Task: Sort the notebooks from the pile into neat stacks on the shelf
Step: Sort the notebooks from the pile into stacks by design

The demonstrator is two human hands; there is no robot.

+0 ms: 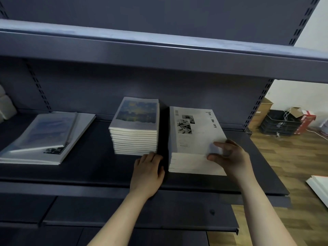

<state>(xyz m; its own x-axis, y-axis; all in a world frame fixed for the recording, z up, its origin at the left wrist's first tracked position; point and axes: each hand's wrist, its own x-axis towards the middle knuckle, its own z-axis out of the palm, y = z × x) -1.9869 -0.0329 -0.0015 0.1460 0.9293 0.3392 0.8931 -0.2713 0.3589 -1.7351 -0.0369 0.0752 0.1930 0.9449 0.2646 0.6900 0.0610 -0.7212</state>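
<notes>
On a dark shelf beside wood floor, the right hand pinches a corner of the right stack, while the left hand rests loosely against the middle stack.

Left hand, right hand bare; slim fingers; forearms bare, unsleeved to frame edge

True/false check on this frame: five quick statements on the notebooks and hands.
1. Three groups of notebooks lie on the shelf. True.
2. The right hand holds the middle stack. False: its grip is on the right stack, at the near corner.
3. The left pile is squared up. False: its notebooks lie askew.
4. The left hand is at the middle stack's near right corner. True.
5. The middle stack stands taller than the left pile. True.
</notes>
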